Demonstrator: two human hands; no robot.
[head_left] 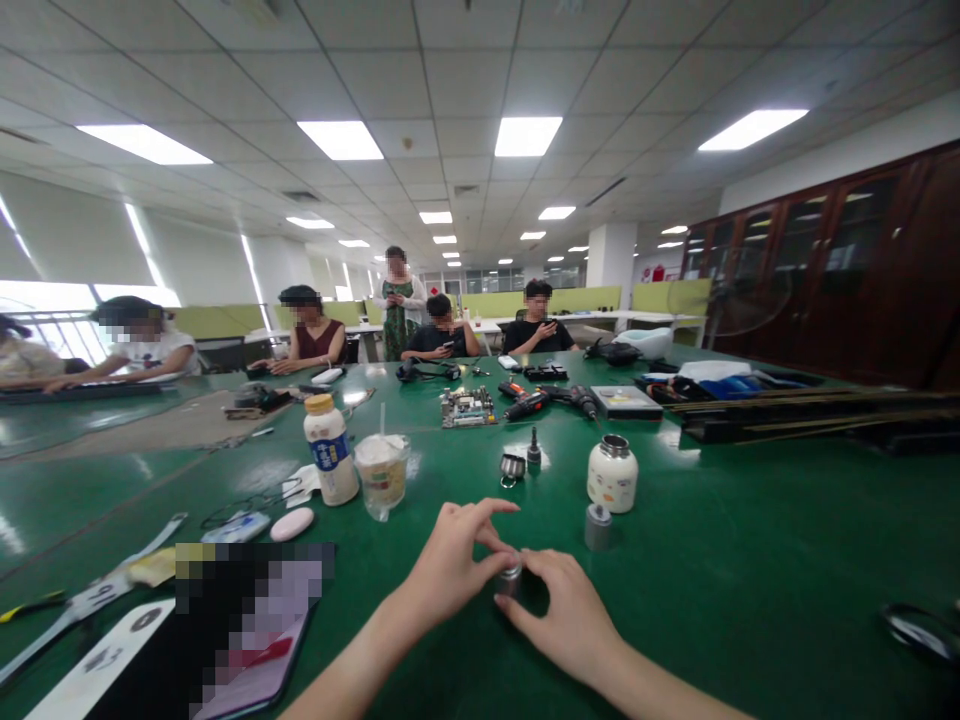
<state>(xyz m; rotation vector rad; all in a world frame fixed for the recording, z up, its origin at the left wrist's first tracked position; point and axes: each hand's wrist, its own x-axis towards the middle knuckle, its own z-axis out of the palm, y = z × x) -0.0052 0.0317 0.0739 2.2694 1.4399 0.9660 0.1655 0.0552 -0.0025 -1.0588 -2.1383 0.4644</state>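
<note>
A small silver metal cylinder (510, 580) stands on the green table, right in front of me. My left hand (454, 555) pinches its upper part between thumb and a finger, with the index finger stretched out above. From the other side, my right hand (574, 612) closes around its lower part with thumb and index finger. Just beyond my right hand is a larger grey metal cylinder (598, 528) with a knob on top. Behind that stands a cream-coloured flask (613, 475) with its lid off. A dark metal cup-like piece with a ring (512, 468) and a dark stemmed part (534, 448) sit further back.
At left are a bottle (330, 452), a drink cup with straw (382, 470), a pink oval case (292, 524) and a tablet-like slab (300, 610). Further off lie a circuit board (469, 408), power drills (525, 404) and dark rails (810, 415). Several people are across the table.
</note>
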